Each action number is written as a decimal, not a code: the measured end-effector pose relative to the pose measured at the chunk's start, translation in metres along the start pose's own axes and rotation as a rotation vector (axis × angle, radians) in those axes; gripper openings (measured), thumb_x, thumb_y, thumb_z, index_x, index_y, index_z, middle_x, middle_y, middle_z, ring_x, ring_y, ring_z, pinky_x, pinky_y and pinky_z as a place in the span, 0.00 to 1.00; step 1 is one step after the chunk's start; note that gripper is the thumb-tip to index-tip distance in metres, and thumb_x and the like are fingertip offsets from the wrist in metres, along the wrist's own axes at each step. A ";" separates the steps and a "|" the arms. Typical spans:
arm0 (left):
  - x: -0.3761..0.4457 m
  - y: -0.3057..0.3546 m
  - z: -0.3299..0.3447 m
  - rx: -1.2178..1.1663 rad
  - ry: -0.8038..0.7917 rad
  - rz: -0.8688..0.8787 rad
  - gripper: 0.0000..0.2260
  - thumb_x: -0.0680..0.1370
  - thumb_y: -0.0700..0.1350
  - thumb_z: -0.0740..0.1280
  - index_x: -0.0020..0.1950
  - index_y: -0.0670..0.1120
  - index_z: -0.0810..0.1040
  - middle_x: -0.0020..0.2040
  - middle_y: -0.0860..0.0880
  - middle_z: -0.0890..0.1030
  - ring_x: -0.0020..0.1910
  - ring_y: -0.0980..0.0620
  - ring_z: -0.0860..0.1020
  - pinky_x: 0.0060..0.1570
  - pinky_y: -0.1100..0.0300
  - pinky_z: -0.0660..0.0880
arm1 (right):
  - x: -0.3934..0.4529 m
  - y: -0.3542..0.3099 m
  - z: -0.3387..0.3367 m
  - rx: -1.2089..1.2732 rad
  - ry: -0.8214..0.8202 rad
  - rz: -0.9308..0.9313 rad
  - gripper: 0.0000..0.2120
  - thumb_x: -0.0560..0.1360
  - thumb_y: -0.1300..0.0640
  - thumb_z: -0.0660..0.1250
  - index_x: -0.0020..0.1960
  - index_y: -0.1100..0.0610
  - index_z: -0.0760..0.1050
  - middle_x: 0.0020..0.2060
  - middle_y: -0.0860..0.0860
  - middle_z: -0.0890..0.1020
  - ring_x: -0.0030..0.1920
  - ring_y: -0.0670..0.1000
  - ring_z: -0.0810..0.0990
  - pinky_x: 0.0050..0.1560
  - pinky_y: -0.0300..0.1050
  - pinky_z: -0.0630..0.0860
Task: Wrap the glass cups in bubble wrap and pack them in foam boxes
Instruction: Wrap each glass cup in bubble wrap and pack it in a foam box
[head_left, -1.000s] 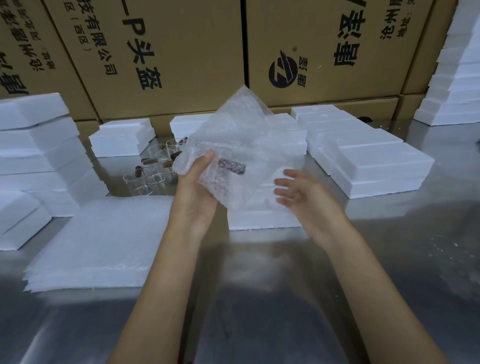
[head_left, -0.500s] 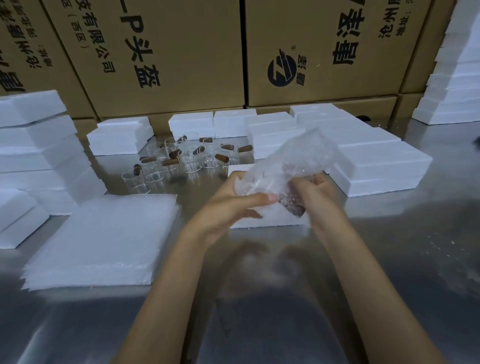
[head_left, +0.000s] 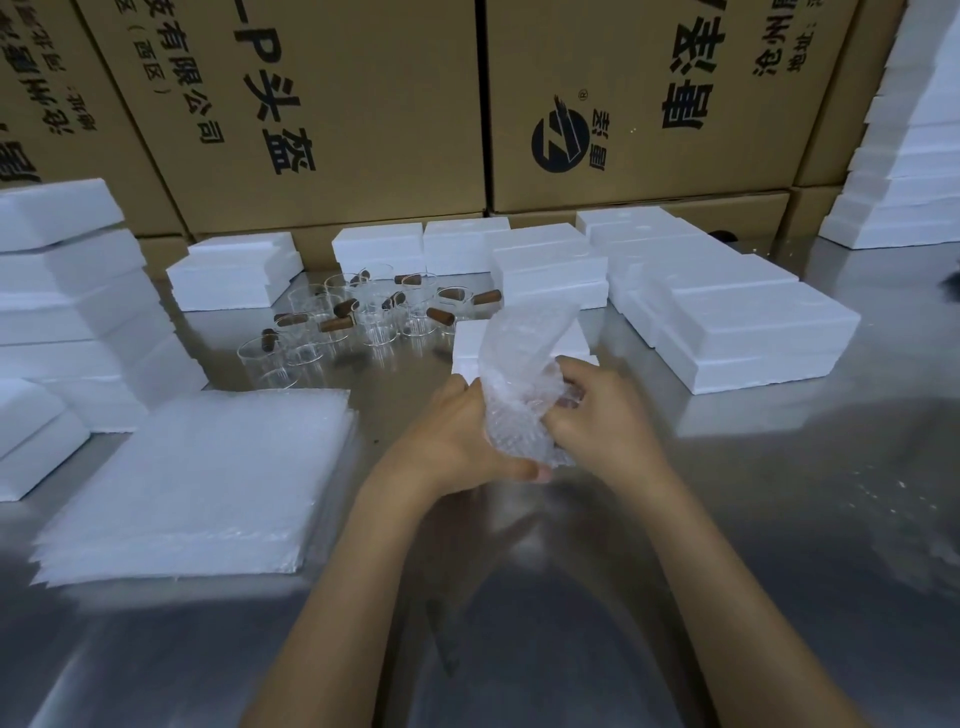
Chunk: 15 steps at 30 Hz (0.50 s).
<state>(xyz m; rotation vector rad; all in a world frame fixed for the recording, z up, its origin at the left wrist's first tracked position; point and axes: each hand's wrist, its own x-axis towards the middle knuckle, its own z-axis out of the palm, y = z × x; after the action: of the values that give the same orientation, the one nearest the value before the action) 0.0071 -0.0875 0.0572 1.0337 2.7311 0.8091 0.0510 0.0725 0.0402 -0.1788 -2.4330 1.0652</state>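
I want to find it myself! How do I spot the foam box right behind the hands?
Start at the steel table and find the two hands squeezing crinkly bubble wrap. Just behind them sits one small white foam box, right of the glass cups. It sits alone, unlike the stacked boxes around it.

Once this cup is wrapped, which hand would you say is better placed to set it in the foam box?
Probably the right hand: it grips the bundle on the side nearer the foam box, which lies just beyond it. The left hand supports from below.
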 end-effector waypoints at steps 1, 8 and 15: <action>-0.001 -0.002 -0.002 -0.124 0.018 -0.025 0.28 0.64 0.58 0.79 0.62 0.57 0.77 0.57 0.54 0.81 0.57 0.52 0.78 0.58 0.50 0.77 | 0.000 0.001 0.001 -0.001 -0.004 0.003 0.07 0.68 0.64 0.65 0.41 0.52 0.74 0.35 0.51 0.80 0.39 0.57 0.78 0.40 0.51 0.78; -0.003 -0.006 -0.011 -0.416 0.148 -0.016 0.12 0.72 0.40 0.75 0.53 0.49 0.80 0.44 0.48 0.82 0.35 0.59 0.73 0.38 0.65 0.72 | -0.002 0.002 0.004 -0.002 -0.031 -0.061 0.07 0.70 0.62 0.66 0.47 0.54 0.79 0.40 0.50 0.83 0.43 0.55 0.80 0.44 0.55 0.79; -0.002 -0.002 -0.008 -0.574 0.199 -0.100 0.17 0.72 0.35 0.71 0.52 0.55 0.74 0.30 0.55 0.79 0.25 0.53 0.77 0.21 0.62 0.70 | -0.005 -0.007 0.002 0.267 -0.114 0.030 0.11 0.70 0.55 0.68 0.50 0.43 0.74 0.39 0.49 0.80 0.41 0.52 0.78 0.43 0.48 0.77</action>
<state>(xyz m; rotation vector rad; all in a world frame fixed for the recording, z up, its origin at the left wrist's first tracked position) 0.0053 -0.0936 0.0631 0.7159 2.4150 1.6172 0.0548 0.0646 0.0424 -0.0677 -2.3619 1.4350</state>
